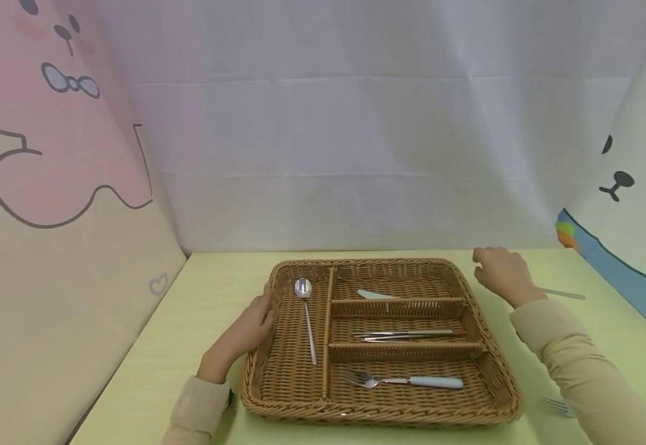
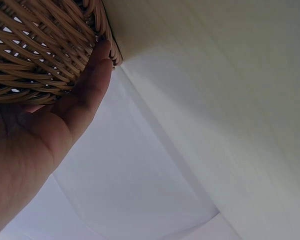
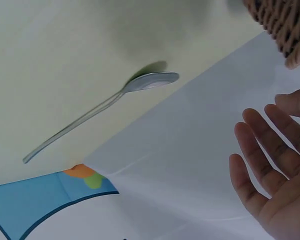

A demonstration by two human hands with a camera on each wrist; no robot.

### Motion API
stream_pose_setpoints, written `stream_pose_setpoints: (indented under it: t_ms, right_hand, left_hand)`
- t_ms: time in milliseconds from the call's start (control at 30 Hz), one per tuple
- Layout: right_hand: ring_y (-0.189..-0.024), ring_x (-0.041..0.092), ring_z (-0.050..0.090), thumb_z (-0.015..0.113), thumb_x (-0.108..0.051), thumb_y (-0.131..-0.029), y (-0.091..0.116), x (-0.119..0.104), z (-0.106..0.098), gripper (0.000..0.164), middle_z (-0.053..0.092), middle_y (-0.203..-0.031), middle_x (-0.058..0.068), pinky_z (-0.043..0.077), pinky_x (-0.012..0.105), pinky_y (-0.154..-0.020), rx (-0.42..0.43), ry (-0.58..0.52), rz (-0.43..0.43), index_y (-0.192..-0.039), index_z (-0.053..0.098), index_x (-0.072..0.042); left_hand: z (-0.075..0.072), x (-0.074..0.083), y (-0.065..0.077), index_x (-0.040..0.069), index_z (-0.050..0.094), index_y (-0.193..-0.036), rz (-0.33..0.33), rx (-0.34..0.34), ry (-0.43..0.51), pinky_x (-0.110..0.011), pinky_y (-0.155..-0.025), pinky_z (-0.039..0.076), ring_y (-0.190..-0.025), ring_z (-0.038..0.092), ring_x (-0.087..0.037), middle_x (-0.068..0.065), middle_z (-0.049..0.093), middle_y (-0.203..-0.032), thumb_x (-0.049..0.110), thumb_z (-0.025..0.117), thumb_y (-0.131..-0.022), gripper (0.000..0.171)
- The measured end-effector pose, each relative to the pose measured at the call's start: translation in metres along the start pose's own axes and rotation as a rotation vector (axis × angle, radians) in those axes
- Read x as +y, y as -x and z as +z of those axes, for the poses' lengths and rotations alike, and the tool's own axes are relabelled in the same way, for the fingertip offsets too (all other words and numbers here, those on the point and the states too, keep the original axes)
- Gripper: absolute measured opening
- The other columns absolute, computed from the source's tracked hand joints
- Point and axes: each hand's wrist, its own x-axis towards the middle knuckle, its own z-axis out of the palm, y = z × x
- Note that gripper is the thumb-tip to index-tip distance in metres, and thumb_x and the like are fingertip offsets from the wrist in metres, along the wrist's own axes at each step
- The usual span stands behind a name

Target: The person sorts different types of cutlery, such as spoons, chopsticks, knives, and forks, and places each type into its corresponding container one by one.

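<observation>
A brown wicker cutlery basket [image 1: 323,405] with compartments sits on the table. My left hand [image 1: 251,324] rests against its left outer wall, and in the left wrist view the fingers [image 2: 92,92] lie along the wicker. My right hand [image 1: 503,272] hovers beyond the basket's back right corner, holding nothing, its fingers spread loosely in the right wrist view. Near it on the table lies a metal spoon [image 3: 150,81]; the head view shows just its handle [image 1: 562,293], the rest hidden behind the hand. Another spoon [image 1: 308,321] lies in the basket's long left compartment.
The basket's back compartment has a pale-handled knife [image 1: 375,295]; slender metal pieces [image 1: 406,334] fill the middle one; a blue-handled fork [image 1: 406,381] lies in front. Another fork [image 1: 557,406] lies right of the basket, partly under the right sleeve. A white curtain [image 1: 356,185] hangs behind.
</observation>
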Motion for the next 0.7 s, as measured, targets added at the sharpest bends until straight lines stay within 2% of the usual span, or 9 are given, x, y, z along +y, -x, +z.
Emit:
stream_pose_setpoints:
  t_ms: [133, 300, 533, 700]
  right_hand:
    - [-0.070, 0.039, 0.058, 0.054, -0.001, -0.079, 0.006, 0.018, 0.006, 0.019, 0.062, -0.087, 0.029, 0.050, 0.055, -0.054, -0.052, -0.021, 0.055, -0.093, 0.059, 0.010]
    - [-0.075, 0.042, 0.057, 0.055, -0.007, -0.082, 0.015, 0.041, 0.013, 0.026, 0.060, -0.091, 0.031, 0.050, 0.058, -0.058, -0.124, -0.046, 0.114, -0.099, 0.054, 0.013]
    - [-0.075, 0.045, 0.055, 0.053, 0.001, -0.073, 0.026, 0.068, 0.023, 0.020, 0.059, -0.086, 0.031, 0.049, 0.058, -0.055, -0.161, -0.064, 0.166, -0.090, 0.054, 0.012]
    - [-0.073, 0.045, 0.055, 0.049, 0.003, -0.074, 0.032, 0.083, 0.029, 0.017, 0.058, -0.084, 0.032, 0.048, 0.057, -0.053, -0.178, -0.074, 0.213, -0.088, 0.052, 0.013]
  left_hand:
    - [0.001, 0.000, -0.001, -0.008, 0.000, -0.142, 0.000, 0.005, -0.009, -0.057, -0.098, 0.038, -0.123, 0.035, -0.044, -0.037, 0.032, -0.135, 0.010, 0.037, -0.096, 0.062]
    - [0.001, -0.001, -0.001, -0.008, 0.000, -0.142, -0.002, 0.010, -0.010, -0.056, -0.096, 0.040, -0.121, 0.038, -0.043, -0.037, 0.034, -0.134, 0.010, 0.037, -0.096, 0.062]
    - [0.001, 0.000, 0.000, -0.008, 0.000, -0.142, -0.005, 0.010, 0.000, -0.056, -0.097, 0.039, -0.122, 0.036, -0.043, -0.037, 0.032, -0.136, 0.010, 0.037, -0.096, 0.062]
    - [0.000, 0.001, 0.001, -0.008, 0.001, -0.142, -0.008, 0.012, 0.002, -0.056, -0.097, 0.039, -0.122, 0.037, -0.043, -0.037, 0.033, -0.135, 0.009, 0.037, -0.096, 0.061]
